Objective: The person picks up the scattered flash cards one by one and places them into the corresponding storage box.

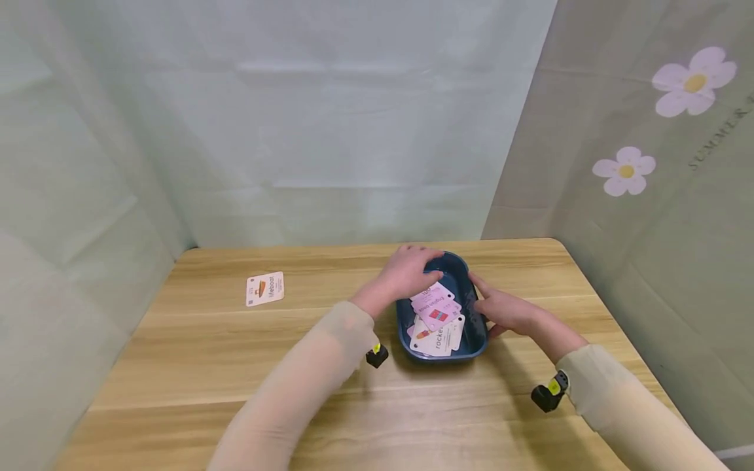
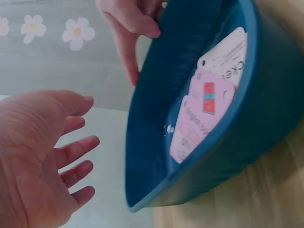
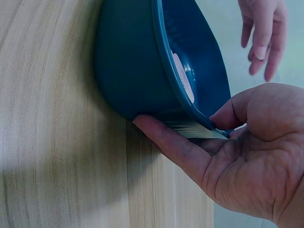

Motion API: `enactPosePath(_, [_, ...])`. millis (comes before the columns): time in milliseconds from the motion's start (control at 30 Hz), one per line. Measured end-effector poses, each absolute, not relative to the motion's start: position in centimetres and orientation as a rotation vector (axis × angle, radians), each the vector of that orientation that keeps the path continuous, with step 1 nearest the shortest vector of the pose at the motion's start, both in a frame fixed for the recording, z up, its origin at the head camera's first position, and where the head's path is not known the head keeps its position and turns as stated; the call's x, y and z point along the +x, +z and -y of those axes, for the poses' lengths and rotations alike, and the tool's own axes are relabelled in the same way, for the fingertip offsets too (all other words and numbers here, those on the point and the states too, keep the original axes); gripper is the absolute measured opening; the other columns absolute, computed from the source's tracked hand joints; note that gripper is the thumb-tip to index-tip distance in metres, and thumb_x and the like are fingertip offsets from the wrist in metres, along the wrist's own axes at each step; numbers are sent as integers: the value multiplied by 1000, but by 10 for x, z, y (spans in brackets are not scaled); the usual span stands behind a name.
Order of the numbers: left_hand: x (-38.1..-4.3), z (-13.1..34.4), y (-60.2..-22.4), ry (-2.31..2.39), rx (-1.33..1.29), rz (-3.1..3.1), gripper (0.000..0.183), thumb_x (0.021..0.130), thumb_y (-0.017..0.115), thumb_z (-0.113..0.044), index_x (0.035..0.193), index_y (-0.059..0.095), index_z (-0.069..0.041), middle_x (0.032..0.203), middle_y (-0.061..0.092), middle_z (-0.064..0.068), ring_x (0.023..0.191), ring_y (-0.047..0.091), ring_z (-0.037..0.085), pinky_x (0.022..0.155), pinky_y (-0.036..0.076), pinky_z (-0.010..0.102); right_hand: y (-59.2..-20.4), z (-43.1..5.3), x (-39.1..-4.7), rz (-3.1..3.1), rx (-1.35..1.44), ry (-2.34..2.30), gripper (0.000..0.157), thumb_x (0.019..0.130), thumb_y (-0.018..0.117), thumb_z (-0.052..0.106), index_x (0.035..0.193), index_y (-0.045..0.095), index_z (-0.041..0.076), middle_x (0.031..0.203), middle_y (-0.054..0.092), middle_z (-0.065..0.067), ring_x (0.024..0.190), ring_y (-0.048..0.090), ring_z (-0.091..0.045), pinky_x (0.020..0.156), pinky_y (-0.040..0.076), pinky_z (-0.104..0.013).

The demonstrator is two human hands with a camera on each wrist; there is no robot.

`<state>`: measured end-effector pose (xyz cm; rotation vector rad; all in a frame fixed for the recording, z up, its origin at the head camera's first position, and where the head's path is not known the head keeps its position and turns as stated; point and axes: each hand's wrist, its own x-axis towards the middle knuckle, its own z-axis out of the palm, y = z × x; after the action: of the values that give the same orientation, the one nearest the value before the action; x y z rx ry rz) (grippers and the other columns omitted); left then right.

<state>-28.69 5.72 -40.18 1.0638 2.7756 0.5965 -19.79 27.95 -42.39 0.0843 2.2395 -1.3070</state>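
A deep blue plastic tub with rounded corners stands on the table, several printed word cards inside. On top, a pink card reads English book and overlaps a white rocket card. My right hand grips the tub's right wall; in the right wrist view its thumb bends over the rim while a finger lies along the outside. My left hand hovers by the tub's far left corner. The left wrist view shows that hand's fingers spread, apart from the tub, holding nothing.
A white lifeboat card lies alone on the wooden table, left of the tub. Pale curtains hang behind and on both sides of the table, flower prints on the right one.
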Motion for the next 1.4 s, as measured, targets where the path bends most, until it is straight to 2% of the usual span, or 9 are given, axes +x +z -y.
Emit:
enactPosePath(167, [-287, -48, -389, 688, 1114, -2737, 56, 102, 62, -38, 154, 48, -20, 154, 49, 7, 143, 36, 35, 115, 32, 51, -422, -281, -197, -2217, 74, -1323, 80, 105, 41, 12, 164, -12, 23, 163, 12, -34, 136, 44, -50, 84, 58, -51])
enactPosePath(500, [-292, -25, -378, 749, 1149, -2770, 57, 101, 62, -42, 153, 50, -23, 153, 47, 6, 142, 35, 34, 113, 34, 52, -424, -283, -198, -2234, 79, -1322, 80, 104, 40, 10, 164, -11, 23, 166, -1, -29, 135, 43, -51, 81, 59, -49])
enactPosePath(1400, [-324, 115, -378, 838, 815, -2870, 63, 101, 62, -41, 156, 44, -15, 157, 39, 17, 145, 27, 44, 113, 29, 62, -425, -283, -200, -2241, 70, -1301, 80, 104, 40, 9, 164, -12, 23, 166, -1, -30, 137, 42, -52, 82, 59, -49])
